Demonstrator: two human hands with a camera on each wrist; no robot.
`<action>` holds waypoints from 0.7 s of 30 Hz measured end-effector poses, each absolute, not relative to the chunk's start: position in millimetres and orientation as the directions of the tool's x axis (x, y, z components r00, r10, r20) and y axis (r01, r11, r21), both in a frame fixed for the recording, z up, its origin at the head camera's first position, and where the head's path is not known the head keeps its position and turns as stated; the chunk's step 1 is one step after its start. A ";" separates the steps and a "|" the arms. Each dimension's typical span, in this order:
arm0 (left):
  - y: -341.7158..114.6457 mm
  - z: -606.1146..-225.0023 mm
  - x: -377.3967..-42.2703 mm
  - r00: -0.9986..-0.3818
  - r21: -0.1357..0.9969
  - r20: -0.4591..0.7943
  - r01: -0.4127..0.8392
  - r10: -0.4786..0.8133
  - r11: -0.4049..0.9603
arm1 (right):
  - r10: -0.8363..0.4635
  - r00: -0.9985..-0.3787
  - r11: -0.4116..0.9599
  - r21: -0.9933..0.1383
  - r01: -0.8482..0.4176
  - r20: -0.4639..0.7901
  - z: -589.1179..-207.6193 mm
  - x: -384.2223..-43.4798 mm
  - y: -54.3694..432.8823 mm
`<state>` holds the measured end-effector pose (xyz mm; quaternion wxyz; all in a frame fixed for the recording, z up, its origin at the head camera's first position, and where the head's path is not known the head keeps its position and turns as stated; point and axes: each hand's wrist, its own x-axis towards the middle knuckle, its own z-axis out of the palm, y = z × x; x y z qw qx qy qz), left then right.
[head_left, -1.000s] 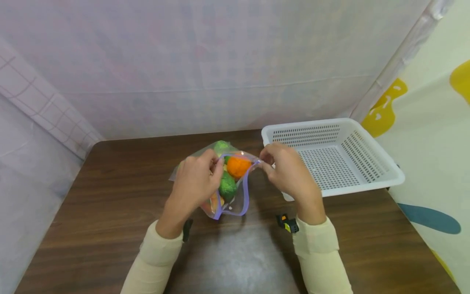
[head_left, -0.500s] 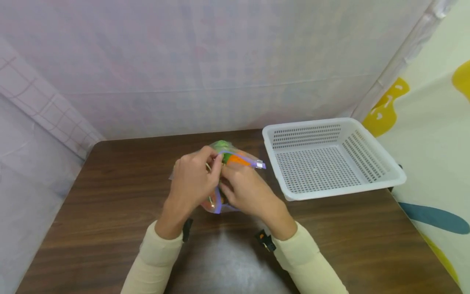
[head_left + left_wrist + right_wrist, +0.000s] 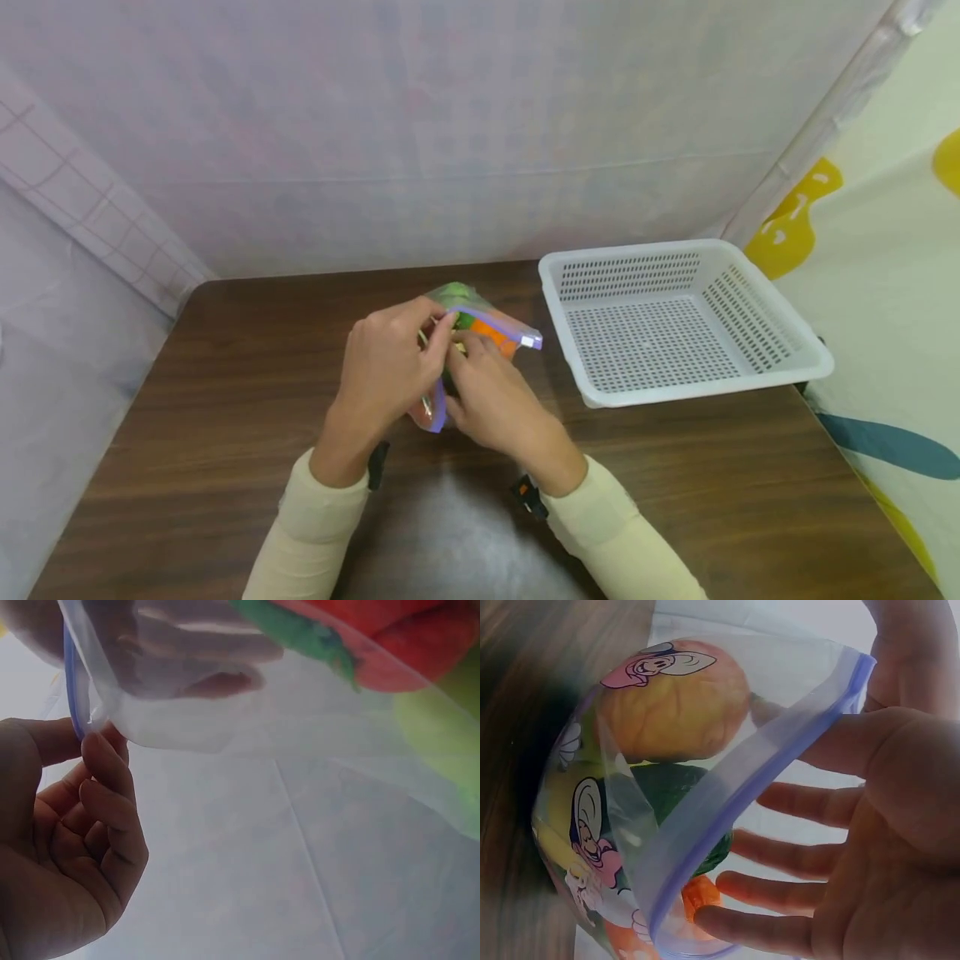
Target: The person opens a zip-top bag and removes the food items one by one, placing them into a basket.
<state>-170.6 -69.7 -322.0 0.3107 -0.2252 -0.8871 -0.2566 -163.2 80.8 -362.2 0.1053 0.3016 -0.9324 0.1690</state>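
Two hands, one bag, one basket on a brown table (image 3: 210, 433). On the left, the left hand (image 3: 386, 358) is pinching the purple edge of the bag (image 3: 641, 810) between thumb and finger. It's a single clear bag on the table, about mid-table and left of the basket, mouth open. Inside I can pick out one round yellow-orange piece (image 3: 675, 705), one red piece (image 3: 420, 645) with green on it, plus some green and orange bits. They overlap, so I can't tell the total. At least two cartoon shell characters (image 3: 592, 825) are printed on the film, but no wording I can read. Next is the right hand (image 3: 495, 392), fingers spread and reaching into the bag's mouth. Then one white slotted basket (image 3: 712, 387) to the right, and yellow shapes (image 3: 795, 221) on the pale drape (image 3: 862, 317) past it.
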 end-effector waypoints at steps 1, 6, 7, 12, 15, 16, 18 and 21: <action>-69.6 -321.5 -170.2 -0.706 0.311 0.665 0.558 0.243 0.770 | -0.517 -0.804 0.768 -0.255 -0.587 0.292 -362.3 -162.8 80.0; -69.7 -320.7 -168.7 -0.709 0.290 0.651 0.562 0.270 0.775 | -0.519 -0.819 0.793 -0.222 -0.568 0.244 -364.6 -162.3 75.8; -69.8 -320.6 -168.5 -0.709 0.286 0.650 0.564 0.275 0.775 | -0.532 -0.816 0.793 -0.205 -0.574 0.227 -365.3 -162.7 74.9; -70.9 -320.2 -167.7 -0.701 0.275 0.652 0.575 0.290 0.771 | -0.586 -0.799 0.788 -0.138 -0.600 0.134 -370.6 -165.8 71.2; -71.7 -319.3 -167.6 -0.698 0.274 0.652 0.582 0.296 0.766 | -0.580 -0.807 0.797 -0.126 -0.590 0.113 -373.7 -167.5 69.8; -71.9 -319.0 -167.5 -0.697 0.274 0.652 0.584 0.299 0.764 | -0.575 -0.810 0.800 -0.128 -0.586 0.111 -374.4 -167.8 69.7; -72.3 -318.1 -167.2 -0.695 0.273 0.652 0.588 0.303 0.762 | -0.566 -0.817 0.806 -0.131 -0.577 0.111 -375.1 -168.3 69.5; -72.8 -317.4 -166.4 -0.695 0.272 0.650 0.591 0.307 0.760 | -0.557 -0.823 0.812 -0.134 -0.568 0.115 -375.8 -168.5 69.0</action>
